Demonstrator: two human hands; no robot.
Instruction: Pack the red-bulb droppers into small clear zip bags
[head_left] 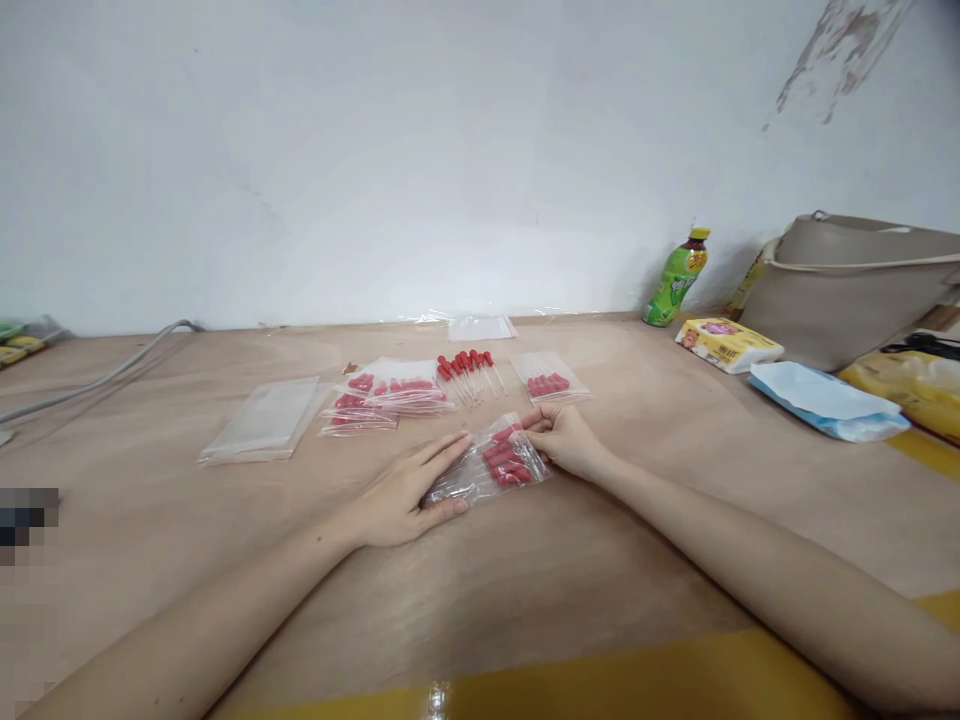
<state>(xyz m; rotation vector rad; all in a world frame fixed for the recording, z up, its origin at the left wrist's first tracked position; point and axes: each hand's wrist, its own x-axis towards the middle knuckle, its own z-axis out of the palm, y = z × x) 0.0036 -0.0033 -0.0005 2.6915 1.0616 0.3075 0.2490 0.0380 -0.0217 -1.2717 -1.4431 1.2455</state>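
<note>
A clear zip bag (471, 470) lies on the table in front of me, with several red-bulbed droppers (508, 460) inside, their red ends to the right. My left hand (409, 490) rests on the bag's left end, thumb and fingers stretched apart. At the opposite end, my right hand (559, 437) pinches the bag's upper right edge between thumb and fingers. Loose red-bulbed droppers (465, 367) lie in a bunch just beyond. Filled zip bags (390, 395) overlap to their left, and another filled bag (547, 365) sits to their right.
A stack of flat clear bags (262, 420) is at the left, near a grey cable (112, 378). On the right stand a green drink bottle (677, 280) and a grey bag (855, 290), with a tissue pack (727, 345) and a blue-white packet (829, 400) before them. A wall (375, 170) closes the back.
</note>
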